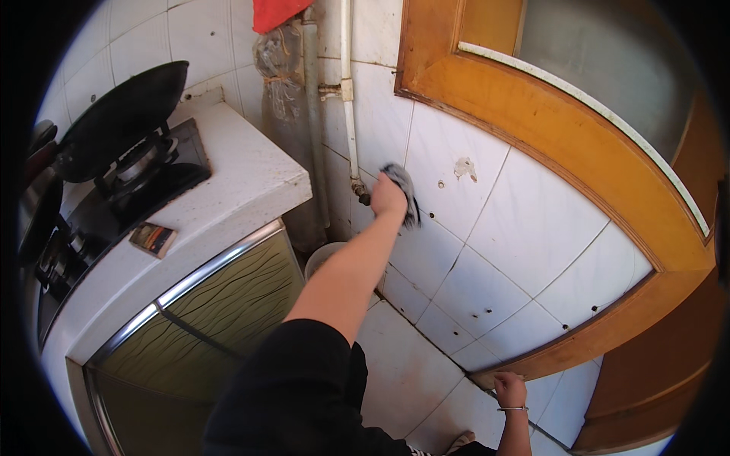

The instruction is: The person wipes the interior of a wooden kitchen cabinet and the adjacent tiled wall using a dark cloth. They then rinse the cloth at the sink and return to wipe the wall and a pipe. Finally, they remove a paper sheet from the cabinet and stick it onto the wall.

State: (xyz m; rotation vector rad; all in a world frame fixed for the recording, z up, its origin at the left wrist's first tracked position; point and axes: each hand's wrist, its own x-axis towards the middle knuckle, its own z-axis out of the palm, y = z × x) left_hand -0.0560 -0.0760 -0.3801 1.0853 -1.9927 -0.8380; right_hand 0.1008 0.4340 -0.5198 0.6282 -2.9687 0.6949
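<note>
My left hand (390, 196) presses a grey and black cloth (406, 191) against the white tiled wall (439, 196). The cloth is bunched, and part of it sticks out past my fingers. Just left of that hand, a white pipe (352, 142) ends in a corroded fitting (360, 192). At the lower right, my right hand (510, 390), with a bangle on its wrist, is at the lower end of the wooden door frame (547, 356). Its fingers are curled, and whether they grip the frame's edge cannot be made out.
On the left, a counter (251, 171) carries a gas stove with a black wok (125, 119) and a small box (153, 239). A pail (322, 256) stands in the corner, partly behind my forearm. Small holes dot the wall tiles. Tiled floor (399, 365) lies below.
</note>
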